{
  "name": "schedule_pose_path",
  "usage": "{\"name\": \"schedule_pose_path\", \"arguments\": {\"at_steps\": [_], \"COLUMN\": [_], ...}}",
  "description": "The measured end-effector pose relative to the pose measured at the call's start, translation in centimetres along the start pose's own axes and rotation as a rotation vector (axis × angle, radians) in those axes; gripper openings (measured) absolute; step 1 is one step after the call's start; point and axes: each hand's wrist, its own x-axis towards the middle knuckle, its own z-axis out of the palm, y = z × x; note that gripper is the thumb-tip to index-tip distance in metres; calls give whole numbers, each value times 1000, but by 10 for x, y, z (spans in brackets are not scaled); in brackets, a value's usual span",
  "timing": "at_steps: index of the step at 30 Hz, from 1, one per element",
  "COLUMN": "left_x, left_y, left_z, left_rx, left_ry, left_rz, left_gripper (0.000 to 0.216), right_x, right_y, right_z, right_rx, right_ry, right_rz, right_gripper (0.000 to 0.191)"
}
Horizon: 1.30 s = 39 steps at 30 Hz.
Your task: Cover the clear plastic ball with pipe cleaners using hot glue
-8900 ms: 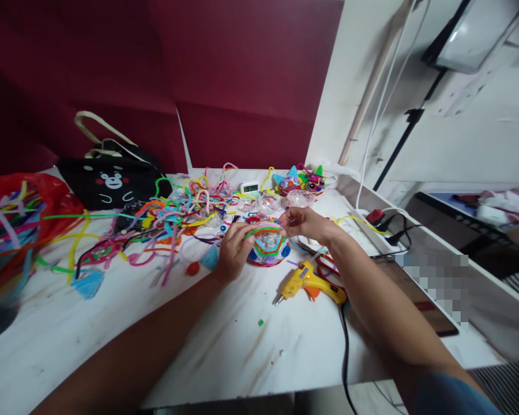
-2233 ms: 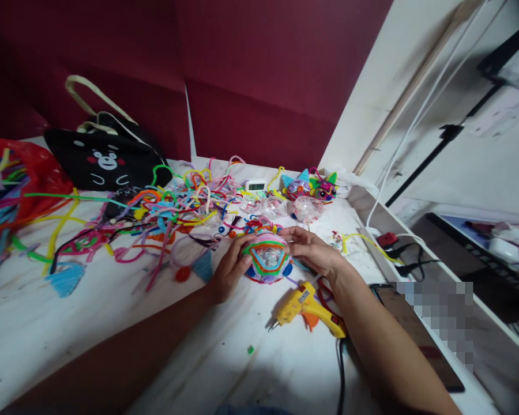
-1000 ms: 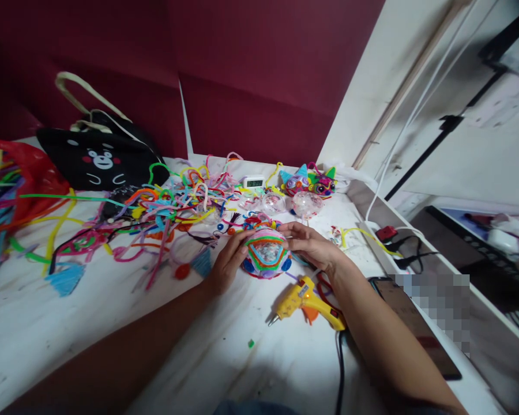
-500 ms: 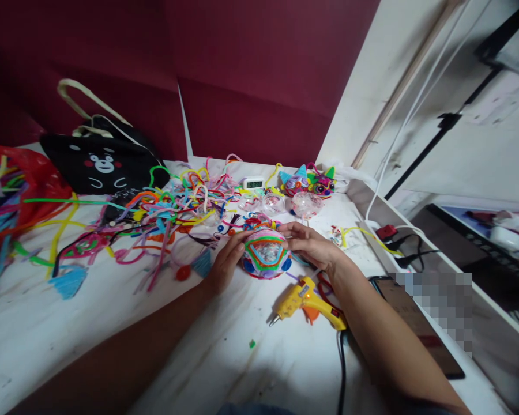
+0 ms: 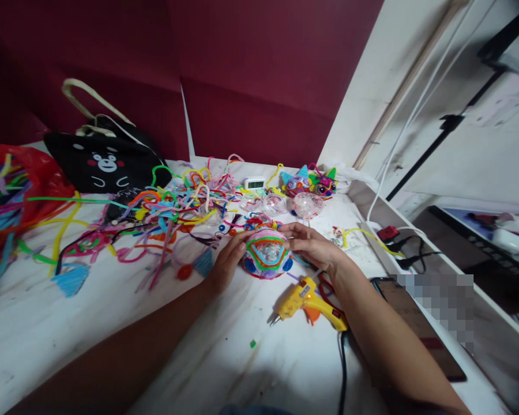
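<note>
Between my two hands sits a round ball (image 5: 267, 253) covered in rings of coloured pipe cleaner, with a clear window in front and blue discs low on its sides. My left hand (image 5: 230, 259) curves round its left side, fingers closed against it. On the other side my right hand (image 5: 310, 245) grips it with thumb and fingers. Just below the right hand lies a yellow hot glue gun (image 5: 305, 300), its nozzle pointing toward the lower left. An orange piece (image 5: 312, 314) is partly hidden under the glue gun.
Loose pipe cleaners (image 5: 173, 207) spread across the table's left and back. Behind the ball stand a small digital timer (image 5: 255, 184), clear plastic balls (image 5: 308, 204) and two decorated balls (image 5: 296, 182). A phone (image 5: 432, 340) lies at right, a black bag (image 5: 106, 161) at back left.
The view has shifted very slightly. Both hands keep the same hold on the ball, and nothing else has visibly moved.
</note>
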Motion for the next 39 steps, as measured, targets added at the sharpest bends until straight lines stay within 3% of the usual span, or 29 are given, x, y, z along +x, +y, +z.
{"name": "schedule_pose_path", "arguments": {"at_steps": [23, 33, 39], "left_x": [-1, -4, -4], "left_y": [0, -15, -14], "left_z": [-1, -2, -1], "left_rx": [-43, -107, -121], "left_ry": [-50, -130, -105], "left_rz": [0, 21, 23], "left_gripper": [48, 65, 66], "right_x": [0, 0, 1], "right_y": [1, 0, 2], "right_z": [-3, -2, -3], "right_rx": [10, 27, 25], "right_ry": [17, -7, -9], "right_rz": [12, 8, -3], "right_gripper": [45, 45, 47]}}
